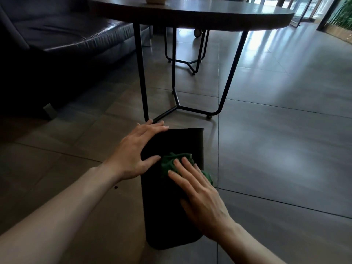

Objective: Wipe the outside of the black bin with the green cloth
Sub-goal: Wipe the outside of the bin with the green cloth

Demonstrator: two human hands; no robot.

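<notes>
The right hand point(198, 189) lies flat with its fingers straight and slightly spread, pressing the bunched green cloth point(172, 162) against the upward-facing side of the black bin point(167, 216). The cloth shows beyond the fingertips and again as a small fold at the bin's right edge, under the little-finger side of the hand. The left hand point(137, 149) is also spread and flat: its palm rests on the bin's left edge, the fingers reach toward the far end of the bin, and the thumb points across toward the cloth, nearly touching it.

The bin lies on its side on the floor point(285, 149), lengthways away from the person, its rounded end nearest the camera and its squarer end farthest away. The floor is of large grey-brown tiles with thin dark joints, glossy enough to reflect pale patches of daylight to the right. A small dark speck sits on a tile left of the bin.

Just beyond the bin stands a round table point(190, 14) with a dark top on thin black metal legs joined by a bent base; the nearest leg meets the floor close to the left fingertips. A pale pot point(155, 0) is cut off at the top edge. A second similar metal frame stands farther back. At left is a dark leather sofa point(57, 35); at the far right, glazed doors and greenery.
</notes>
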